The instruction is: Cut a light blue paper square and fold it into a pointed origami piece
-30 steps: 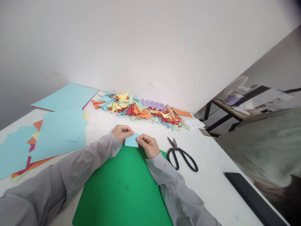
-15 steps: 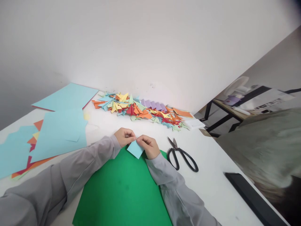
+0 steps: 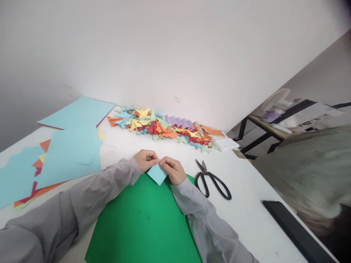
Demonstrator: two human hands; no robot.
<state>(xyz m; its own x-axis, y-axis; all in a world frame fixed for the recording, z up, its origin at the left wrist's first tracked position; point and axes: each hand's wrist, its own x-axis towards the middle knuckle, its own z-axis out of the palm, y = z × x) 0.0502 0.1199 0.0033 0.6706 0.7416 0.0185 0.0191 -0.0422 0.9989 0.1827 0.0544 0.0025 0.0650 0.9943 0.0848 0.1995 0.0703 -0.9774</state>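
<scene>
A small light-blue paper square [image 3: 157,174] is held up over the far end of a green sheet [image 3: 145,219]. My left hand [image 3: 145,160] pinches the paper's upper corner between thumb and forefinger. Close beside it, my right hand [image 3: 174,170] grips the upper right edge, thumb on the near face. Both hands are closed, with the fingertips almost touching. To the right of my right hand lies a pair of scissors [image 3: 204,173] with black handles, its blades slightly apart.
Along the wall is a pile of small folded paper planes [image 3: 156,126] in many colours. Large light-blue sheets [image 3: 72,153] and coloured scraps [image 3: 40,164] cover the left side. A white packet [image 3: 226,144] stands behind the scissors; a black bar-shaped object [image 3: 296,230] lies at the right edge.
The blue paper has tilted very slightly, its lower corner shifting a little left. Both hands keep their pinch, and nothing else has visibly moved.
</scene>
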